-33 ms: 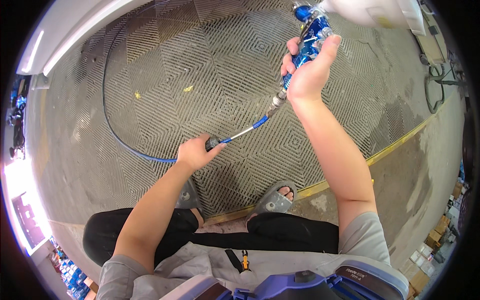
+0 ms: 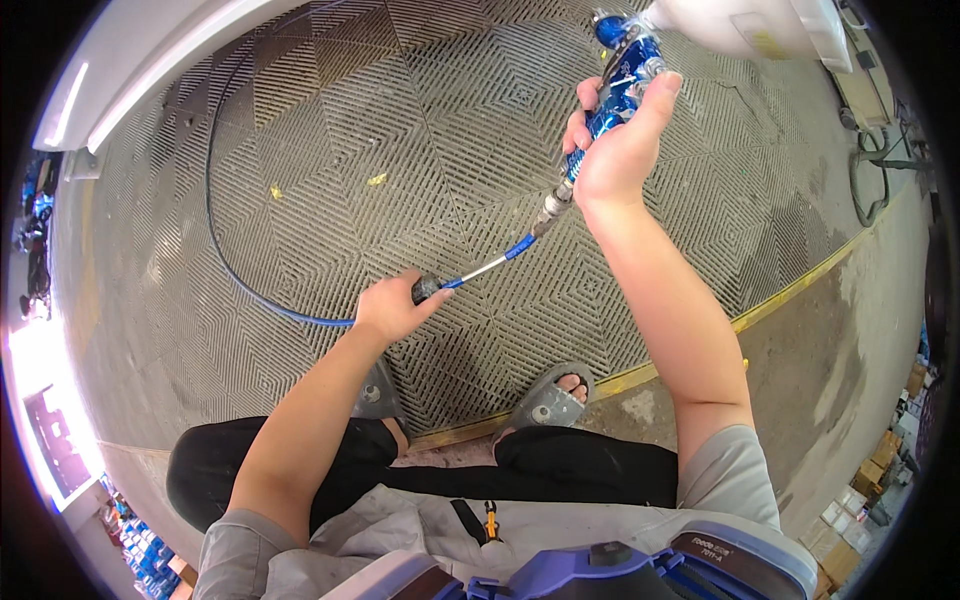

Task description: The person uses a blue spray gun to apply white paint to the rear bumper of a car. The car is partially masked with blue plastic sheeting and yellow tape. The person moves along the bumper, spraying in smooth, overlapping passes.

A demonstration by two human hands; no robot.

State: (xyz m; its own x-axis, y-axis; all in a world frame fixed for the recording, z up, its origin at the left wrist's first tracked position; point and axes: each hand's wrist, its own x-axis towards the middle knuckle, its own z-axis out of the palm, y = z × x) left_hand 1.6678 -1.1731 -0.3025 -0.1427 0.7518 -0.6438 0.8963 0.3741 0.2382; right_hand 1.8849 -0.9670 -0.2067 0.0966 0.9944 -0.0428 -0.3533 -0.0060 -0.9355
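Observation:
My right hand (image 2: 622,160) is wrapped round the body of a blue spray gun (image 2: 632,72), which is tilted with its head up and away from me. Shiny clear film seems to cover parts of it. A metal connector (image 2: 553,205) at its lower end joins a blue air hose (image 2: 280,310). Nearer and to the left, my left hand (image 2: 392,305) is closed round the hose and a dark, rounded piece (image 2: 426,289). What that piece is I cannot tell. From there the hose loops left and up across the floor.
Close to the spray gun's head hangs a white curved panel (image 2: 745,25). Another white panel (image 2: 160,60) arcs across the upper left. Below is a ribbed grate floor (image 2: 480,130) with a yellow edge strip (image 2: 790,292). A dark cable (image 2: 880,185) hangs at far right.

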